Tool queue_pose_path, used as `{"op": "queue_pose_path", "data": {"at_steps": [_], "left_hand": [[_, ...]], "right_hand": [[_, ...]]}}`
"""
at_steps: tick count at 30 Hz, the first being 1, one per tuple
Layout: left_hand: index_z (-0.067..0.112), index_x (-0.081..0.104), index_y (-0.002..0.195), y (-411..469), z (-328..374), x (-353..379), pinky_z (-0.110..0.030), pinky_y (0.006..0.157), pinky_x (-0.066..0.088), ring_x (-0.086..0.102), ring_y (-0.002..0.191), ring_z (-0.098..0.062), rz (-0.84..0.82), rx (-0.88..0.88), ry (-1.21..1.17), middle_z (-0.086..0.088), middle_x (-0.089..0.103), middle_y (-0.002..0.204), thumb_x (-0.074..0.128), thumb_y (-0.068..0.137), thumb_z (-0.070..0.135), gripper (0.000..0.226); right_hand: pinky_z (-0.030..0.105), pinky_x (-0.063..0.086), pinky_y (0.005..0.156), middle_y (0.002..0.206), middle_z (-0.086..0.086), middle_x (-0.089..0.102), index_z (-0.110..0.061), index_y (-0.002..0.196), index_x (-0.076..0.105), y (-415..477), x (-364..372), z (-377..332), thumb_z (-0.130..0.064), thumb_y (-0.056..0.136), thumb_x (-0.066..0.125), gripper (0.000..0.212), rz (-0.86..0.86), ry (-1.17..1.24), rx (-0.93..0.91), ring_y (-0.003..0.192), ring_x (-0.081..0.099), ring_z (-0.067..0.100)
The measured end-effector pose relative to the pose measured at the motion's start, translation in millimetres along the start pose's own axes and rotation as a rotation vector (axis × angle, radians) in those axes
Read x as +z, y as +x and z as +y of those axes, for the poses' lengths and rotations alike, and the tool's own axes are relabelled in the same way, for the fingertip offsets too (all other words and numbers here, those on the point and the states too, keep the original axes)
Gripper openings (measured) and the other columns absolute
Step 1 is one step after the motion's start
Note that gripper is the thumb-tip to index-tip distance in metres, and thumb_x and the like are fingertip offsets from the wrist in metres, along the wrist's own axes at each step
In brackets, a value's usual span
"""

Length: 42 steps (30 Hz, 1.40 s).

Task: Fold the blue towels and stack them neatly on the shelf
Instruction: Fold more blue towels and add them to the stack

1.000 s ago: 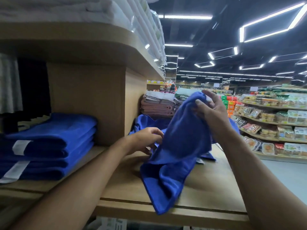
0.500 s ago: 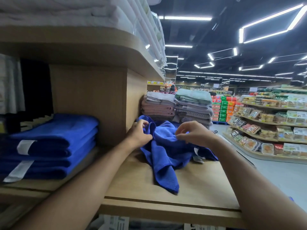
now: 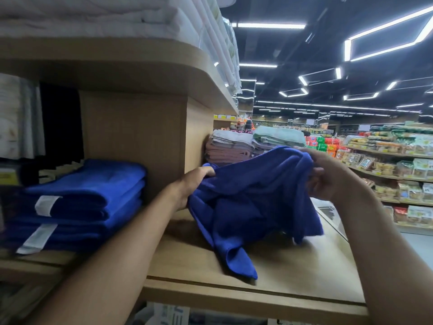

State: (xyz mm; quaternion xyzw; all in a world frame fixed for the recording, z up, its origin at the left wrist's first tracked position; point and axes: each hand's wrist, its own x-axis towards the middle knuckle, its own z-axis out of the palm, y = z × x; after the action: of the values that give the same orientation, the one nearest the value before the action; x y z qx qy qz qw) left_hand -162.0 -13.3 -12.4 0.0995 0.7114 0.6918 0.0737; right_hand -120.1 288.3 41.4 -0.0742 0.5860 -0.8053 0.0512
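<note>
An unfolded blue towel [image 3: 253, 202] hangs bunched between my hands above the wooden shelf [image 3: 293, 273], its lower corner trailing on the boards. My left hand [image 3: 194, 184] grips the towel's left edge close to the wooden divider. My right hand [image 3: 328, 177] pinches the right edge, held a little higher. At the left of the shelf sits a stack of folded blue towels [image 3: 86, 202] with white label bands.
A wooden divider panel [image 3: 140, 141] separates the stack from the open shelf end. White linens [image 3: 117, 17] fill the shelf above. Folded grey, pink and green towels [image 3: 236, 146] lie behind. Grocery racks [image 3: 393, 174] line the aisle at right.
The towel went down onto the shelf, then both hands raised it again and spread it wider. My right hand has moved right and up; my left hand now holds the left edge.
</note>
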Motion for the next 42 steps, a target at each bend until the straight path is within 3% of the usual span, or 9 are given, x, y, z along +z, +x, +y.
{"op": "queue_pose_path", "data": {"at_steps": [3,7,11,15,23,27,32,37,42], "left_hand": [[0.013,0.066,0.102,4.3,-4.3,-0.8,-0.036,0.076,0.051,0.065,0.083,-0.030,-0.061,-0.105,-0.013,-0.018,0.067,0.095,0.057,0.094,0.032,0.022],[0.016,0.060,0.083,13.9,-7.9,-0.4,-0.025,0.050,0.048,0.058,0.060,-0.018,0.195,-0.090,-0.205,-0.006,0.061,0.073,0.051,0.101,0.031,0.026],[0.016,0.065,0.089,15.7,-11.1,-4.4,-0.031,0.058,0.055,0.062,0.069,-0.022,0.235,-0.078,-0.139,-0.008,0.065,0.081,0.053,0.099,0.024,0.018],[0.009,0.070,0.109,9.8,-10.2,-1.2,-0.049,0.098,0.055,0.071,0.100,-0.031,0.205,-0.077,0.016,-0.015,0.074,0.105,0.067,0.090,0.025,0.026],[0.010,0.069,0.101,14.7,-12.0,-5.0,-0.031,0.066,0.059,0.072,0.071,-0.023,0.197,-0.014,0.052,-0.010,0.077,0.085,0.069,0.090,0.020,0.015],[0.017,0.054,0.088,22.3,-16.1,-10.0,-0.034,0.083,0.052,0.061,0.092,-0.024,0.310,0.092,0.306,-0.011,0.063,0.102,0.053,0.099,0.019,0.011],[0.017,0.053,0.094,19.7,-19.0,2.3,-0.036,0.076,0.047,0.060,0.087,-0.026,0.341,0.224,0.692,-0.006,0.063,0.098,0.069,0.079,0.028,0.024],[0.008,0.067,0.104,16.6,-14.8,-2.1,-0.033,0.080,0.049,0.066,0.100,-0.031,0.298,0.085,0.880,-0.014,0.070,0.109,0.069,0.087,0.030,0.028],[0.019,0.061,0.057,21.8,-20.6,-7.4,-0.019,0.051,0.045,0.058,0.053,-0.007,0.228,-0.030,0.750,0.010,0.062,0.058,0.077,0.079,0.050,0.041]], "right_hand": [[0.019,0.059,0.058,0.086,0.008,0.073,-0.008,0.103,0.064,10.7,16.1,8.4,-0.016,0.103,0.053,0.014,0.117,0.098,-0.217,0.067,0.074,0.010],[0.044,0.031,0.120,0.162,0.012,0.028,-0.019,0.155,0.033,21.2,18.8,27.7,-0.016,0.092,0.070,0.074,0.462,-1.004,-0.611,0.148,0.034,0.023],[0.040,0.057,0.077,0.098,0.005,0.076,-0.017,0.099,0.072,-0.8,45.5,37.6,-0.020,0.088,0.076,0.011,-0.034,-1.079,-0.434,0.081,0.072,0.016],[0.025,0.052,0.057,0.075,-0.003,0.073,-0.029,0.087,0.066,-13.2,82.9,74.9,-0.055,0.078,0.079,0.031,-0.556,-1.455,0.185,0.060,0.068,0.011],[0.016,0.041,0.053,0.067,-0.011,0.059,-0.032,0.090,0.069,-15.4,84.2,69.6,-0.023,0.093,0.072,0.010,-0.615,-1.506,-0.095,0.060,0.052,0.010],[0.028,0.043,0.070,0.081,0.005,0.056,-0.013,0.088,0.061,-7.6,64.9,37.9,-0.011,0.102,0.055,0.015,-0.269,-0.480,-0.295,0.078,0.052,0.019],[0.031,0.030,0.060,0.072,0.005,0.039,-0.010,0.085,0.052,12.0,60.6,45.4,-0.024,0.106,0.050,0.025,0.128,-0.711,-0.524,0.069,0.037,0.018],[0.037,0.049,0.071,0.092,0.010,0.073,-0.015,0.092,0.076,-8.7,54.2,37.5,-0.040,0.077,0.083,0.030,-0.312,-0.819,-0.111,0.084,0.066,0.022],[0.023,0.059,0.069,0.080,-0.004,0.078,-0.024,0.076,0.081,-18.8,64.7,58.1,-0.022,0.071,0.082,0.006,-0.630,-0.948,0.321,0.074,0.073,0.007]]}}
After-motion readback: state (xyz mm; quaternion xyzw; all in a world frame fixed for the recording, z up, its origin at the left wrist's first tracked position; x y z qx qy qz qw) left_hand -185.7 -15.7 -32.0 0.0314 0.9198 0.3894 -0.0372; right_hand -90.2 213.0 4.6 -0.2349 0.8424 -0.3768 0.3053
